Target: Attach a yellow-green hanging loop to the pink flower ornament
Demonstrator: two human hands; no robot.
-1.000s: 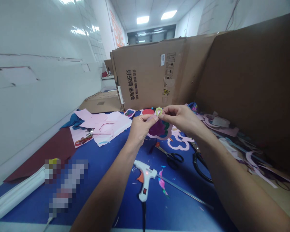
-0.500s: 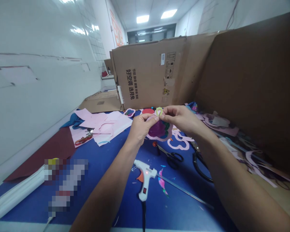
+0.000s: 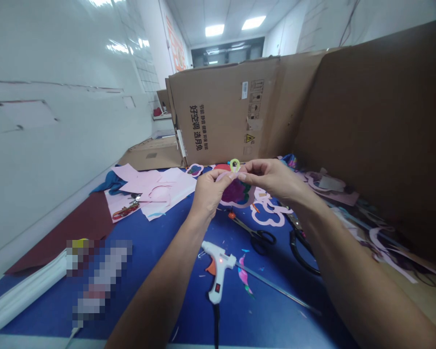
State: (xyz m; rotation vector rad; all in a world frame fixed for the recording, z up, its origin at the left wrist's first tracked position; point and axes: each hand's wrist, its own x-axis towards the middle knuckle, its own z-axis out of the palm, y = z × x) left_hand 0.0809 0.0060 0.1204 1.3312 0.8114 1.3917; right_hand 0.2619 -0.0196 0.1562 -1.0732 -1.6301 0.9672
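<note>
On the far cardboard box (image 3: 225, 131), black Chinese lettering (image 3: 197, 127) runs downward reading "好空调 选月兔", with smaller "节能 静音 健康 环保 智能" (image 3: 203, 127) right of it, and farther right stand a white label (image 3: 244, 90) too small to read, black handling symbols (image 3: 255, 98) and a yellow warning triangle (image 3: 250, 138).

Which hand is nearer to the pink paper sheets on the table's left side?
Left. The left hand is just to the right of the pink paper sheets; the right hand is farther right, past the left hand.
</note>
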